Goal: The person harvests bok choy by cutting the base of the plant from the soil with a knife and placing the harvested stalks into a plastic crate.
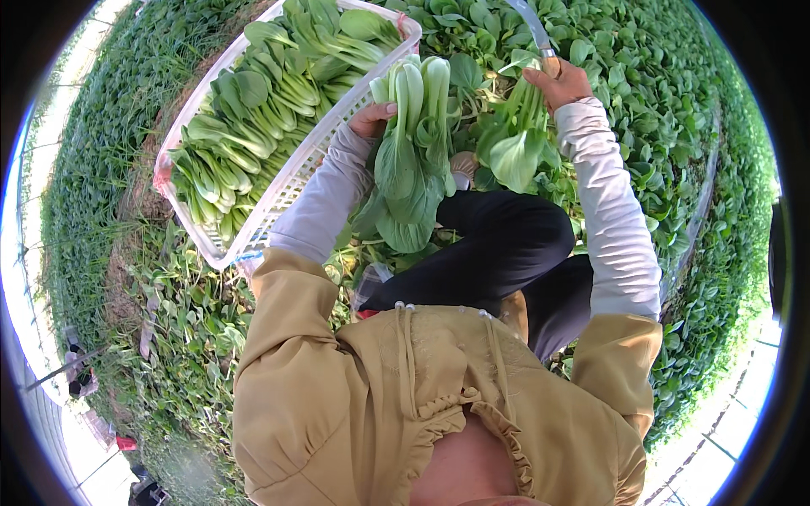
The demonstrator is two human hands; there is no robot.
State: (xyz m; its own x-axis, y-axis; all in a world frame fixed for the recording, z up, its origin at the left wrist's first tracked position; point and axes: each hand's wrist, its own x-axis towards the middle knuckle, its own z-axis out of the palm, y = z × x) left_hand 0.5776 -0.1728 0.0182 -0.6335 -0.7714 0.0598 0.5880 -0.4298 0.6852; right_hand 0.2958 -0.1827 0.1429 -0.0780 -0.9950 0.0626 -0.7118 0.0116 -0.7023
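Several heads of green bok choy (411, 145) hang from my left hand (373, 119), pale stem ends up and leaves drooping down. My right hand (562, 85) grips a knife by its wooden handle (550, 66); the curved metal blade (530, 24) points up and away from me. Another bok choy (519, 136) hangs at the fingers of that same hand, leaves downward. Left of my left hand stands a white plastic crate (285, 183) with slotted walls, filled with rows of bok choy (253, 120). My left fingers are partly hidden behind the bunch.
Growing leafy plants (639, 126) cover the ground ahead and to the right. Low plants and weeds (190, 316) lie at the left, beside a strip of bare soil (130, 253). My bent knee (538, 221) is below the hands. A red object (126, 443) lies far lower left.
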